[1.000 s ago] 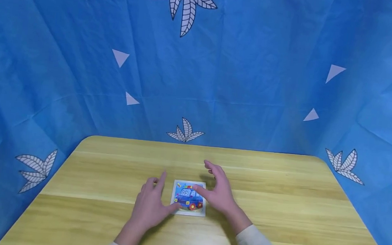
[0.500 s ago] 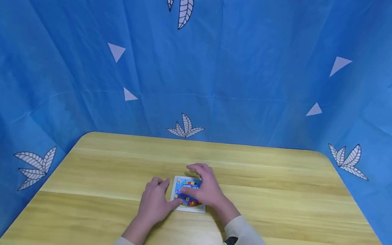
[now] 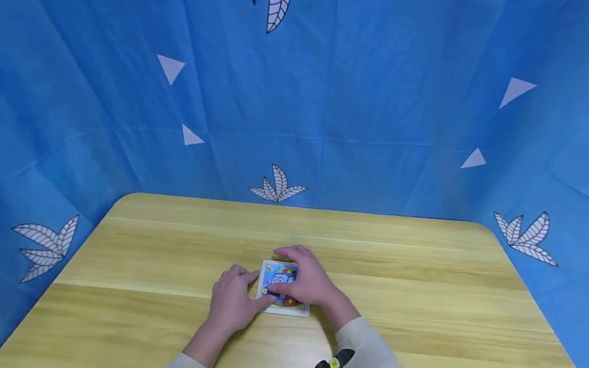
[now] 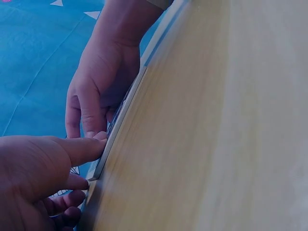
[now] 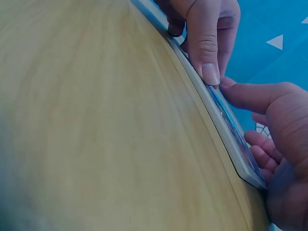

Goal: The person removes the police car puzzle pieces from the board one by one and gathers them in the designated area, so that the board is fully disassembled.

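A small square puzzle board [image 3: 285, 311] with a white rim and a cartoon car picture lies flat on the wooden table. My left hand [image 3: 232, 299] holds its left side, thumb over the front edge and fingers at the left edge. From the right, my right hand [image 3: 308, 279] spans the board, thumb on the picture and forefinger reaching past the far edge. In the left wrist view the left thumb [image 4: 84, 149] rests on the board's top. The right wrist view shows the right thumb [image 5: 250, 96] on the picture and curled fingers at the side. My right hand hides the picture's right part.
The light wooden table [image 3: 419, 307] extends around the board on every side. Behind it hangs a blue cloth [image 3: 382, 99] with white leaf and triangle prints. A black strap with a small device [image 3: 333, 366] sits at the right wrist.
My right hand has moved left over the board, its thumb now further across the picture. My left fingers have drawn in to the board's left edge. The board stays in place on the table.
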Demonstrator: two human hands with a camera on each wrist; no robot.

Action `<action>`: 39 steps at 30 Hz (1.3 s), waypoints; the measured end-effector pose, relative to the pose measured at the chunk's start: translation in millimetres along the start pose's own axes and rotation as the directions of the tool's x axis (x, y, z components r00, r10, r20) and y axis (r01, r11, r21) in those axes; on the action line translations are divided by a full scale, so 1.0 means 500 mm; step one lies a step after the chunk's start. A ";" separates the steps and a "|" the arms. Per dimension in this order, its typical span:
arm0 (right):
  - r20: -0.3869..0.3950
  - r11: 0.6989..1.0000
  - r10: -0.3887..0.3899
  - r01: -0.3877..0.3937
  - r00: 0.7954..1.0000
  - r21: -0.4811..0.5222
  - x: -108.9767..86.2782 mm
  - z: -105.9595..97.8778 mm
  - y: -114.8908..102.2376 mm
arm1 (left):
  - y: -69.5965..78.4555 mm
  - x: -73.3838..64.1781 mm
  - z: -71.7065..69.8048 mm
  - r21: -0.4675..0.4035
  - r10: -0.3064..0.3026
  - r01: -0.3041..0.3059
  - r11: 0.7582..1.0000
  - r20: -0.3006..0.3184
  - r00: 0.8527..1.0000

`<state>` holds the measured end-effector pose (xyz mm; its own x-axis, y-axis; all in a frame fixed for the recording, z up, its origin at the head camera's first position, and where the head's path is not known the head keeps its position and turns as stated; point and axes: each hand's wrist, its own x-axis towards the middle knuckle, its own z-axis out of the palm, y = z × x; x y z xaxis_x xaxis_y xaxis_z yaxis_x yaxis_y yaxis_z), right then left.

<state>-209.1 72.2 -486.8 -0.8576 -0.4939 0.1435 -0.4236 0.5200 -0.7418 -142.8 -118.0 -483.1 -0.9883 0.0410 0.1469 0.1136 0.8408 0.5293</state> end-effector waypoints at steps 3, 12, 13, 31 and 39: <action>-0.004 1.000 -0.003 0.003 1.000 -0.009 0.003 0.004 0.000 | -0.001 0.000 -0.002 0.007 -0.001 0.001 1.000 0.006 1.000; 0.015 1.000 0.002 -0.002 1.000 -0.005 0.003 0.011 -0.004 | 0.005 -0.003 -0.010 0.048 0.038 -0.042 0.998 0.064 0.997; 0.017 1.000 0.001 -0.001 1.000 -0.010 0.003 0.010 -0.004 | 0.006 -0.003 -0.011 0.054 0.046 -0.049 0.997 0.068 0.997; 0.040 0.997 -0.021 0.024 0.999 -0.070 0.009 0.019 -0.002 | -0.003 -0.003 -0.005 0.071 0.047 -0.053 0.996 0.081 0.996; 0.065 0.996 -0.049 0.054 0.997 -0.066 0.015 0.007 -0.002 | -0.002 -0.001 -0.006 0.051 0.032 -0.036 0.998 0.063 0.998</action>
<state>-213.9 65.3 -487.3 -0.8149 -0.5632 0.1371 -0.4873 0.5374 -0.6883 -142.1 -120.6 -481.1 -0.9886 0.1020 0.1112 0.1433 0.8655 0.4800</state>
